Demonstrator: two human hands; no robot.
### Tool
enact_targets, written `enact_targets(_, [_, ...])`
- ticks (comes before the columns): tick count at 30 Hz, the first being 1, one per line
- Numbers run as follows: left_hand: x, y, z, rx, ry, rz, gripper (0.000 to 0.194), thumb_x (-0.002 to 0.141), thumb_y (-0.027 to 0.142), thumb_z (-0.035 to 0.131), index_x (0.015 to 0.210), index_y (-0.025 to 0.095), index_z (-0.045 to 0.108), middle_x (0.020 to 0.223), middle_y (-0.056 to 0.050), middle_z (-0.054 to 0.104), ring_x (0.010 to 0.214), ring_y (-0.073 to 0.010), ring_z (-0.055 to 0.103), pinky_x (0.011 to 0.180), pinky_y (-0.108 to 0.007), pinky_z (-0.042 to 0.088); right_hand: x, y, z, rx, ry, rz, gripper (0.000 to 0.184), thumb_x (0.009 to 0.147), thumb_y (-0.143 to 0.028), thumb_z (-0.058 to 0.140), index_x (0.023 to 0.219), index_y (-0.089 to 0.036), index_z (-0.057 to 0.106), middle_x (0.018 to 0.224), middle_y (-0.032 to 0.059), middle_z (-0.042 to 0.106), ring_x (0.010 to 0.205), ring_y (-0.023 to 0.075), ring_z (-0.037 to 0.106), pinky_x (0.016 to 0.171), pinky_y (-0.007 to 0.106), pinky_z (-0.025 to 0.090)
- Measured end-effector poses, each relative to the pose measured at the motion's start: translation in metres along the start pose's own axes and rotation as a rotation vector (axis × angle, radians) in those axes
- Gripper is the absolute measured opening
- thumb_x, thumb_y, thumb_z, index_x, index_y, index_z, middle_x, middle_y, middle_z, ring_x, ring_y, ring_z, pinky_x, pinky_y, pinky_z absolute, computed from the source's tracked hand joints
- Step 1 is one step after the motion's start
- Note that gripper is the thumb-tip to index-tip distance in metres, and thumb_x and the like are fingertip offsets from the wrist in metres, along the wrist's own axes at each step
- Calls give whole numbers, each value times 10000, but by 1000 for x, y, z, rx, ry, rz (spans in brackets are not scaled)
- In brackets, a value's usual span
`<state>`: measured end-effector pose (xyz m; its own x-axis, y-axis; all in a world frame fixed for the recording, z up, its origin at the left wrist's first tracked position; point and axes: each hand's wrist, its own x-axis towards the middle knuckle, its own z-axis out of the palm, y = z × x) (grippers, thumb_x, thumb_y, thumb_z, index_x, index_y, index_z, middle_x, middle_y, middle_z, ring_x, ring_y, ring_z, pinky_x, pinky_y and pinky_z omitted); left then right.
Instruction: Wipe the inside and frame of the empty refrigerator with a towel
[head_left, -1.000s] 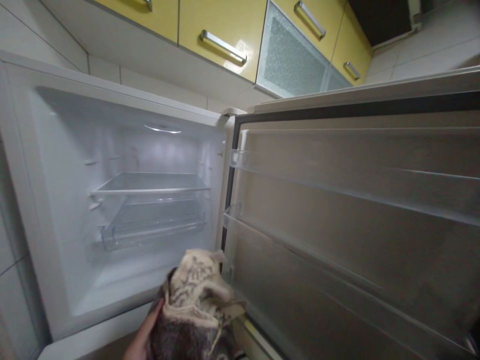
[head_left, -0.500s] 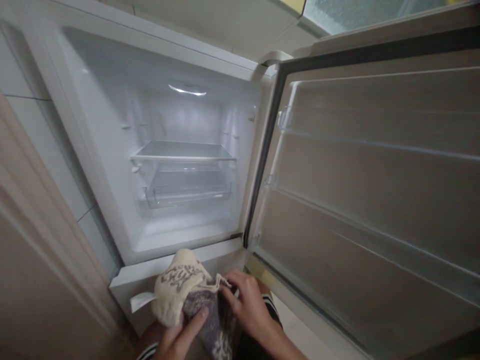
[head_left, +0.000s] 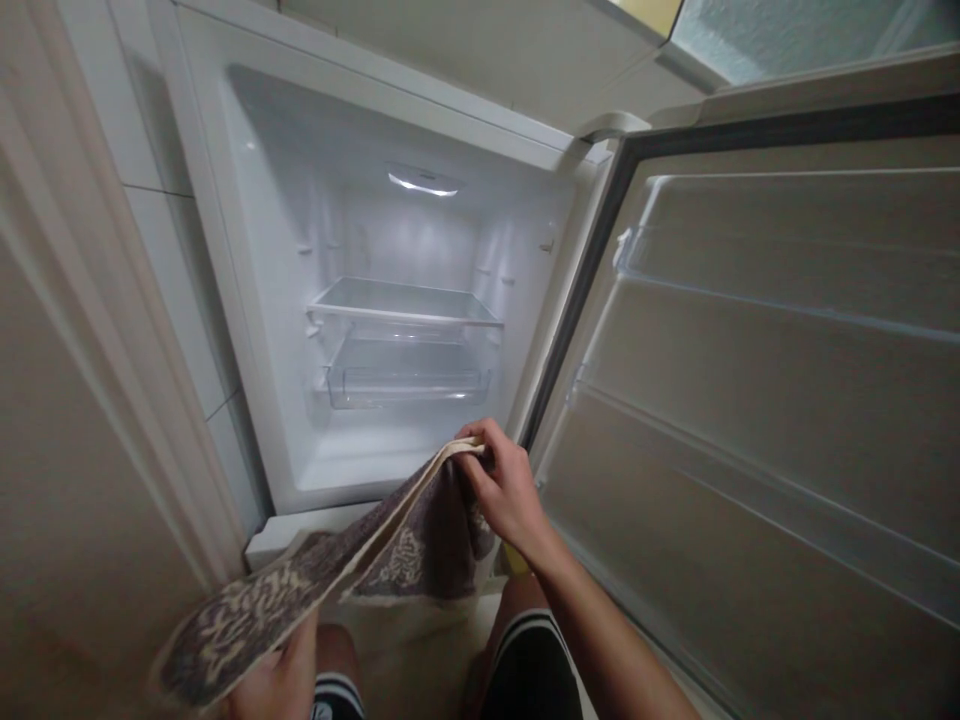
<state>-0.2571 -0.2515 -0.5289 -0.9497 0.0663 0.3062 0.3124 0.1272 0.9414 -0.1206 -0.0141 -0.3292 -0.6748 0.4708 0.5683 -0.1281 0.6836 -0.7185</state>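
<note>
A brown and cream patterned towel (head_left: 352, 560) is stretched out between both hands in front of an open, lit fridge (head_left: 405, 300). My right hand (head_left: 504, 488) pinches the towel's upper corner near the fridge's lower front edge. My left hand (head_left: 281, 680) grips the lower end of the towel at the bottom of the view, mostly hidden under the cloth. Inside the fridge are a glass shelf (head_left: 405, 305) and a clear drawer (head_left: 409, 375), both with nothing in them.
The fridge door (head_left: 750, 400) stands wide open to the right, with bare door racks. A beige panel (head_left: 67, 420) fills the left side. A white tiled wall (head_left: 157, 150) sits beside the fridge. My knees in dark shorts (head_left: 525, 670) are below.
The towel was bunched up in both hands; now it is pulled out flat, with my right hand raised and my left hand lowered to the left. The view has shifted right.
</note>
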Motion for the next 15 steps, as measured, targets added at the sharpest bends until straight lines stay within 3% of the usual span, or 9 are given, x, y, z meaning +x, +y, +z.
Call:
enact_targets(3, [18, 32, 2, 35, 95, 191, 509, 736, 664, 826, 972, 218, 760, 1231, -161, 772, 1448, -455, 539, 1288, -589, 370, 15, -8, -7, -38, -3, -35, 76, 962, -234, 639, 1028, -213, 673, 963, 0, 730, 882, 181, 656, 841, 272, 457])
enact_targets(5, [32, 47, 8, 4, 66, 207, 536, 774, 660, 810, 1044, 200, 755, 1242, -159, 768, 1372, -432, 609, 1275, -580, 392, 22, -15, -13, -51, 4, -52, 70, 958, -253, 658, 1010, -211, 680, 929, -8, 722, 845, 175, 643, 821, 270, 456])
enact_targets(9, [38, 50, 26, -157, -165, -32, 744, 725, 763, 820, 1212, 213, 700, 1302, -142, 753, 1343, -399, 647, 1251, -575, 428, 31, -26, -19, 4, 16, -38, 114, 965, -317, 694, 996, -208, 701, 882, -19, 700, 796, 166, 612, 763, 261, 444])
enact_targets(12, [10, 44, 35, -259, -412, -222, 807, 667, 861, 803, 1169, 231, 754, 1336, -138, 758, 1392, -419, 618, 1269, -558, 411, 33, -28, -18, 67, -2, 4, 158, 962, -364, 724, 1001, -212, 703, 880, -26, 693, 795, 166, 607, 741, 259, 438])
enact_targets(15, [-27, 47, 45, -384, -640, -360, 826, 558, 804, 911, 1148, 237, 803, 1330, -137, 779, 1326, -439, 669, 1149, -497, 551, 32, -25, -15, 85, -13, 14, 147, 972, -361, 724, 1012, -220, 706, 893, -29, 699, 826, 172, 624, 767, 264, 443])
